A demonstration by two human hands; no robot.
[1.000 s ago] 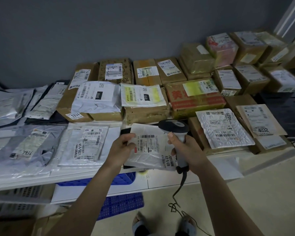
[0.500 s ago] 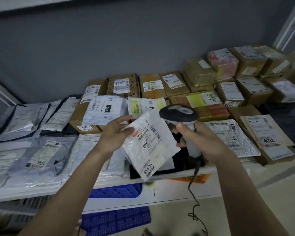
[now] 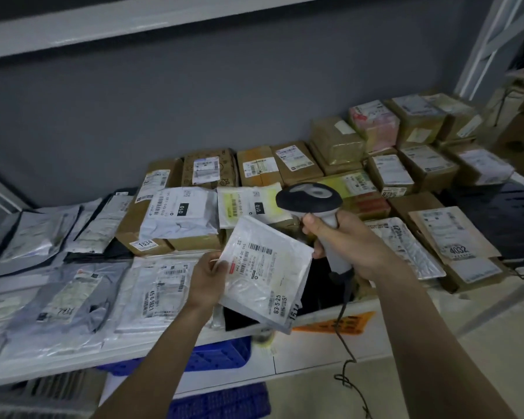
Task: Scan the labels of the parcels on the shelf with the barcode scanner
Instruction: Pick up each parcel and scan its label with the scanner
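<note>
left hand (image 3: 208, 278) pinches a white parcel (image 3: 263, 272) lifted over the shelf (image 3: 315, 317), right hand (image 3: 350, 241) wrapped round the barcode scanner (image 3: 310, 201) just above its label. looks mid-scan, and plenty of parcels seemingly left.

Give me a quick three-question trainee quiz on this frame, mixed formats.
1. True or false: the left hand holds the white parcel lifted off the shelf.
2. Which hand grips the barcode scanner? A) left B) right C) neither
3. Fill in: the brown box under the white mailer carries a small tag reading ____.

Key: 1 true; 2 B, the right hand; 3 1834.
</note>
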